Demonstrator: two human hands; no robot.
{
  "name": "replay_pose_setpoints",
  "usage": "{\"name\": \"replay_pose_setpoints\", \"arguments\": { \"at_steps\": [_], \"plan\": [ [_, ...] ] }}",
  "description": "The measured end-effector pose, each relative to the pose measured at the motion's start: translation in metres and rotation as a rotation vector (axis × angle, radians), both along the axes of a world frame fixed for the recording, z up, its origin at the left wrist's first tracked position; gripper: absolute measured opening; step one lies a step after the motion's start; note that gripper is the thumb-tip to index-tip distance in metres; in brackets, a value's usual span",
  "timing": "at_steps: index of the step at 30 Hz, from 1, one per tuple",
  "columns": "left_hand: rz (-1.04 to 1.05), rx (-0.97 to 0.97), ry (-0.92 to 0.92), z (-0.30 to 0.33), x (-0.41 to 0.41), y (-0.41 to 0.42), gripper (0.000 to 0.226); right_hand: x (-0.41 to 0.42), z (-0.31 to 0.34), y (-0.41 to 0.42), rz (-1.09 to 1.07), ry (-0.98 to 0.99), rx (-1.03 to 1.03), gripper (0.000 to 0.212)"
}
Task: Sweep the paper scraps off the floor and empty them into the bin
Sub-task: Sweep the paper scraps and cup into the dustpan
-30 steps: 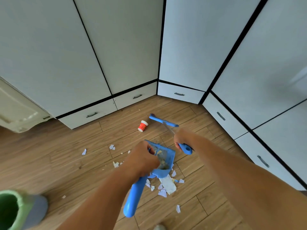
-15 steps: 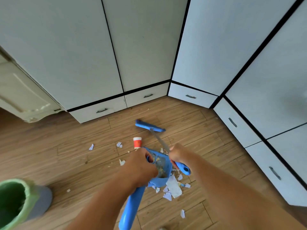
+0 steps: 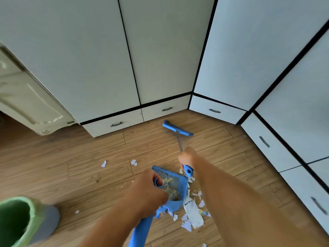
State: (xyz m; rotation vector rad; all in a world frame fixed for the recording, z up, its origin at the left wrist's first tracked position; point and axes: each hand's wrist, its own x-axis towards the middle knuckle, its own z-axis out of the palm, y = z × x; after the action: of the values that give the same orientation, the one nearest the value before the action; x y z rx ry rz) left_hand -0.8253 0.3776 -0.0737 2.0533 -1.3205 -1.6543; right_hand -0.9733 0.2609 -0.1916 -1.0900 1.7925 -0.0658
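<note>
Head view looks down on our two hands over the wooden floor [image 3: 71, 157]. Our left hand [image 3: 147, 195] is closed tight around the blue dustpan [image 3: 173, 189], gripping it near the top of its long handle, so the pan tips down with its mouth by the paper scraps [image 3: 193, 213]. We think it is held this way so the paper can slide in. Our right hand [image 3: 187, 158] is wrapped around the thin metal stick of the little broom [image 3: 178, 128]. Its blue head reaches far out, near the white drawers [image 3: 114, 124], maybe to pull more bits back to us. Most scraps lie in a heap just right of the pan, torn and pointy, with one bigger flat piece. A few small ones lie apart on the boards to the left. Inside, the pan looks dirty, with yellow crumbs stuck on it. The plastic looks smooth and hard. The green bin [image 3: 16, 220] waits at the bottom left, round and open, well apart from the heap. No scraps look tipped into it yet.
</note>
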Motion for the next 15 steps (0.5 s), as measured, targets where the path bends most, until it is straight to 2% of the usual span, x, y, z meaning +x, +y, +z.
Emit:
{"name": "replay_pose_setpoints", "arguments": {
  "at_steps": [2,5,7,11,15],
  "plan": [
    [0.011,-0.023,-0.016,-0.005,-0.004,-0.006,0.022,0.000,-0.006,0.010,0.067,0.030,0.052,0.030],
    [0.006,-0.039,0.000,-0.004,-0.022,-0.014,0.024,-0.013,-0.003,0.035,0.153,0.058,0.130,0.020],
    [-0.021,-0.053,0.009,0.002,-0.034,-0.019,0.025,-0.024,0.004,0.051,0.108,-0.002,0.128,0.009],
    [-0.061,-0.063,0.046,0.014,-0.056,-0.030,0.025,-0.041,0.026,0.077,0.000,-0.068,0.138,0.014],
    [-0.143,-0.075,0.037,0.018,-0.082,-0.041,0.026,-0.053,0.034,0.078,-0.166,-0.046,0.079,0.007]
  ]
}}
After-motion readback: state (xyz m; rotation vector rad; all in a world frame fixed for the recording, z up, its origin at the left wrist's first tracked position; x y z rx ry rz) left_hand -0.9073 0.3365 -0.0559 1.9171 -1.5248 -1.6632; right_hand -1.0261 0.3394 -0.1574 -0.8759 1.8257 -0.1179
